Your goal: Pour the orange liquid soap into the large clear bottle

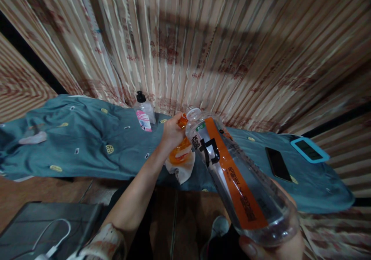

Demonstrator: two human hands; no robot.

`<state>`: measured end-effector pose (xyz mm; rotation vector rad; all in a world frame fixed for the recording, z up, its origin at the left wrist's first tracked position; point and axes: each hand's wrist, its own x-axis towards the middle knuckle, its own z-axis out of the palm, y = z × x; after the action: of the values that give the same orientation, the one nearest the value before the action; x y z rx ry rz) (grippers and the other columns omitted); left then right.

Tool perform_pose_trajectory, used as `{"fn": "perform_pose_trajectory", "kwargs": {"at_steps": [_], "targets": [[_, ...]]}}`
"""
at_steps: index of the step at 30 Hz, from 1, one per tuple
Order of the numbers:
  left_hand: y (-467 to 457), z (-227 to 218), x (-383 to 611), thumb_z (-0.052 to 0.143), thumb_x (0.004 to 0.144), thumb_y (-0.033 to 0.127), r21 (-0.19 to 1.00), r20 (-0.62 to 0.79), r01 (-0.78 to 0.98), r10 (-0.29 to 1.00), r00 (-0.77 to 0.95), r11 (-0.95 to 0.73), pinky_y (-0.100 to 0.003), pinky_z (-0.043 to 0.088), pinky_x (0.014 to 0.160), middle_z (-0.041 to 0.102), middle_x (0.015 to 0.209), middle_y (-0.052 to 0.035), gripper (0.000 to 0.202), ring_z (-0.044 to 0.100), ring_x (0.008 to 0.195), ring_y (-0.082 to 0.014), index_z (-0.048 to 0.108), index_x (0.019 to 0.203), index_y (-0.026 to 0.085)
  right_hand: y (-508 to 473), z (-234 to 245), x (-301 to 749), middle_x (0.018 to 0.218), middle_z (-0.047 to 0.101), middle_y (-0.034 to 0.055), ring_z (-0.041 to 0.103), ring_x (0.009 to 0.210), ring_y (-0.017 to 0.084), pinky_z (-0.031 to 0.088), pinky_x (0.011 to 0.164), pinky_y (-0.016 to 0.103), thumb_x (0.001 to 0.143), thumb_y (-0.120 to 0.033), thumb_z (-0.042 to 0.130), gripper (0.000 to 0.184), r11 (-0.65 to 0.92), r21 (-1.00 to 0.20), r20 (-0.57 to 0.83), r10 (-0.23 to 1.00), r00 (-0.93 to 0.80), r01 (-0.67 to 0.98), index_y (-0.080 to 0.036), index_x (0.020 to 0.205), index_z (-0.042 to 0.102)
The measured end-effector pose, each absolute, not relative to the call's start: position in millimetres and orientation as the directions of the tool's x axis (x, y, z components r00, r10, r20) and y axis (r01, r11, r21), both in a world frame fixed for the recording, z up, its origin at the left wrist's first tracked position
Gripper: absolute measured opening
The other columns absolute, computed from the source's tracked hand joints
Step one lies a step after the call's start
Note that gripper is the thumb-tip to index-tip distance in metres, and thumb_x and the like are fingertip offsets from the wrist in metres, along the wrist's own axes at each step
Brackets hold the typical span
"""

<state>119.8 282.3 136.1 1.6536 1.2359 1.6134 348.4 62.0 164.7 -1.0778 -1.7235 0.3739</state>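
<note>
My left hand (173, 130) is wrapped round the upper part of a bottle of orange liquid (180, 155). That bottle stands on a crumpled pale cloth (185, 170). In my right hand (279, 242) lies the lower end of a large clear plastic bottle (237, 179) with an orange label. It is tilted, its neck pointing up and left, and its mouth is right beside the top of the orange bottle. Whether the two touch, or any liquid runs between them, I cannot tell. The fingers behind the clear bottle are partly hidden.
A pump bottle (145, 115) stands at the back of the teal cloth-covered bench (95, 152). A phone (278, 163) and a blue-framed digital clock (310, 150) lie on the right. A small pinkish item (33, 137) rests far left. Pleated curtain (203, 59) hangs behind.
</note>
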Motion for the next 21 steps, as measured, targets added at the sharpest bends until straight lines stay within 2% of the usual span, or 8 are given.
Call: {"fn": "perform_pose_trajectory", "kwargs": {"at_steps": [12, 21], "targets": [[284.1, 135.5, 119.3, 0.073, 0.071, 0.023, 0.860, 0.479, 0.264, 0.869, -0.123, -0.436, -0.026, 0.038, 0.060, 0.064, 0.065, 0.0030, 0.011, 0.057, 0.062, -0.0151, 0.063, 0.070, 0.019, 62.6, 169.4, 344.7, 0.130, 0.069, 0.0071, 0.073, 0.107, 0.021, 0.060, 0.086, 0.025, 0.085, -0.050, 0.084, 0.092, 0.552, -0.602, 0.620, 0.778, -0.097, 0.578, -0.023, 0.161, 0.039], [280.3, 142.7, 118.3, 0.072, 0.073, 0.027, 0.851, 0.478, 0.307, 0.870, -0.120, -0.426, -0.026, 0.039, 0.061, 0.065, 0.064, 0.0023, 0.012, 0.058, 0.062, -0.0155, 0.064, 0.070, 0.019, 62.5, 165.5, 345.0, 0.131, 0.066, 0.0100, 0.072, 0.108, 0.025, 0.061, 0.085, 0.028, 0.083, -0.042, 0.084, 0.090, 0.550, -0.620, 0.628, 0.775, -0.067, 0.559, -0.022, 0.160, 0.041]]}}
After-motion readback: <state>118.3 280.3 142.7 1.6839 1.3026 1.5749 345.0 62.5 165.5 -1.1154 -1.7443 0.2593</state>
